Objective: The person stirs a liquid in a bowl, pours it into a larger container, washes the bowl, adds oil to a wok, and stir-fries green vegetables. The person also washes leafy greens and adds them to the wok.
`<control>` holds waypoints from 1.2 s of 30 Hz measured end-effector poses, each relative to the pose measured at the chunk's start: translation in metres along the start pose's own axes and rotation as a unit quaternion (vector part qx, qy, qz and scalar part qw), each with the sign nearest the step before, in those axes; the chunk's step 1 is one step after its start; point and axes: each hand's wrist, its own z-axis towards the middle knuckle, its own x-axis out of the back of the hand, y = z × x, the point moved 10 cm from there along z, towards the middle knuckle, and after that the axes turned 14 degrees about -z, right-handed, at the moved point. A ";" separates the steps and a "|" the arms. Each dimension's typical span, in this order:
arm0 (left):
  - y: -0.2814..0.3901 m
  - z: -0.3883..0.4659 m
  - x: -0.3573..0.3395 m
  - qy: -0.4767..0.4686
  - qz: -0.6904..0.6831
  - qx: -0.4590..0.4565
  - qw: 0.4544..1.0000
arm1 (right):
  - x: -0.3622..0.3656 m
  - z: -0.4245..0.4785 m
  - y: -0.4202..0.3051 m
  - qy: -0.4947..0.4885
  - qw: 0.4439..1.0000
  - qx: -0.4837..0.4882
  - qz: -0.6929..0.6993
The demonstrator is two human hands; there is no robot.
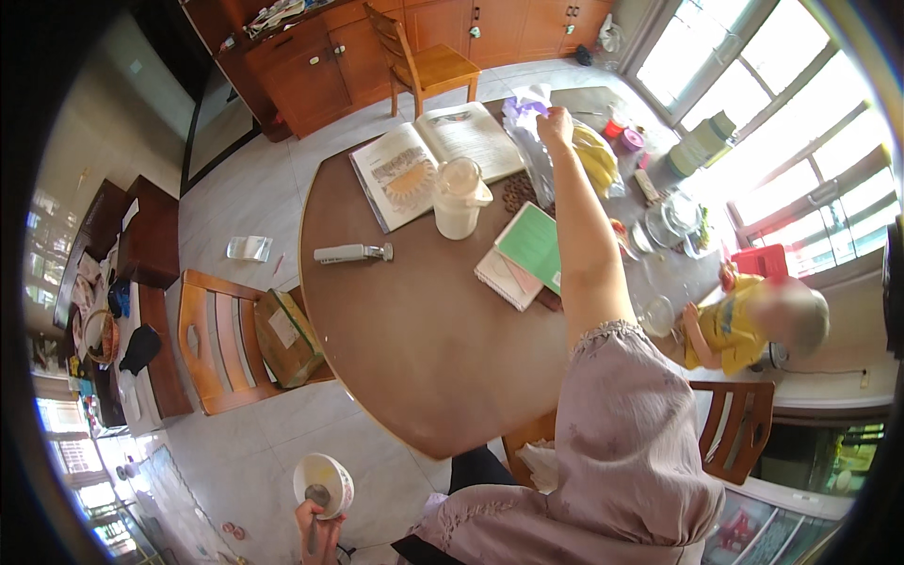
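My left hand (321, 526), low in the view beside the table, holds a white bowl (340, 487) with a patterned outside and a metal spoon (317, 494) in it. My right arm reaches across the table, and my right hand (556, 127) grips purple and white crumpled packaging (524, 107), which looks like a tissue pack. Just right of that hand lie bananas (595, 159) in a clear plastic bag. An open picture book (473, 145) lies to its left, and a white lidded pitcher (455, 208) stands at the book's lower edge.
Notebooks (533, 247) and a grey-white handheld device (349, 253) lie on the brown table (424, 353). Glass jars (671, 219) and a large green bottle (700, 145) stand at the right. A person in a yellow shirt (727, 325) is at the right edge. Wooden chairs (219, 346) surround the table.
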 end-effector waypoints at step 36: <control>0.038 0.064 -0.122 -0.167 0.045 0.046 0.984 | 0.064 0.079 -0.026 0.057 0.991 0.054 0.107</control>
